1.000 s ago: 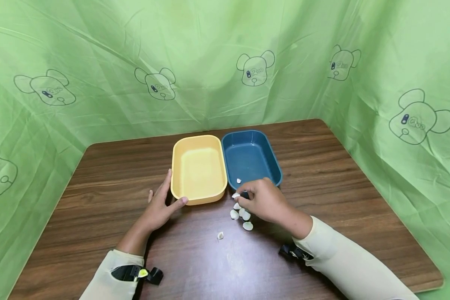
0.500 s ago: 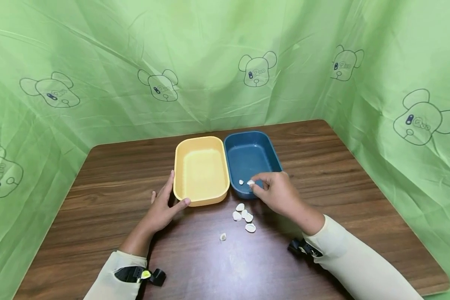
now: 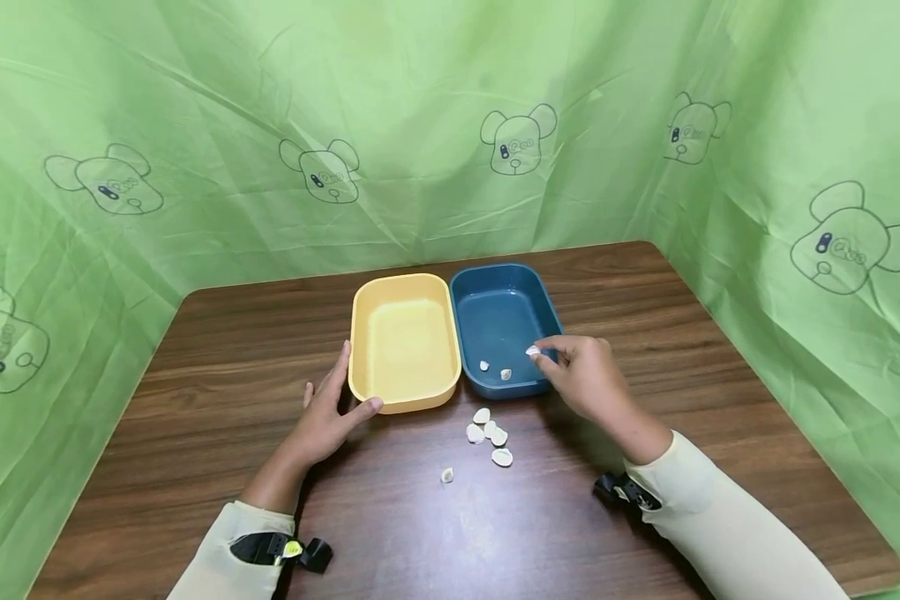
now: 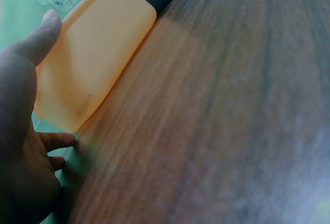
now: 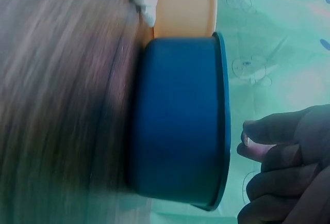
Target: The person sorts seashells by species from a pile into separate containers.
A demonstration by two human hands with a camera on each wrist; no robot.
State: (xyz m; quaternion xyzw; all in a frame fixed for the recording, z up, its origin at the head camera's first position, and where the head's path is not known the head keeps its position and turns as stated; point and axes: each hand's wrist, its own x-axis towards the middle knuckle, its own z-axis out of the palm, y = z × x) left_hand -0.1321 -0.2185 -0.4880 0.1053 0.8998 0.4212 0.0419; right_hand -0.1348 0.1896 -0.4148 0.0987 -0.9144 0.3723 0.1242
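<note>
In the head view my right hand [image 3: 588,375] pinches a small white seashell [image 3: 532,351] between thumb and index finger, above the right near part of the blue tray [image 3: 547,310]. Two more seashells lie on that tray's floor near its front, one of them a small shell [image 3: 506,375]. My left hand [image 3: 322,425] rests against the near left corner of the yellow tray [image 3: 401,406], thumb on the front rim and straight fingers along the side. The right wrist view shows the pinching fingertips [image 5: 251,131] beside the blue tray's rim, with the shell mostly hidden.
Several white seashells [image 3: 482,416] lie clustered on the wooden table [image 3: 270,325] in front of the blue tray. A lone shell [image 3: 447,475] lies closer to me. Both trays stand side by side, with green curtain [image 3: 420,208] behind and at the sides.
My right hand has moved from beside the shell cluster to over the blue tray, then farther right. One more seashell now lies inside that tray. My left hand stays at the yellow tray.
</note>
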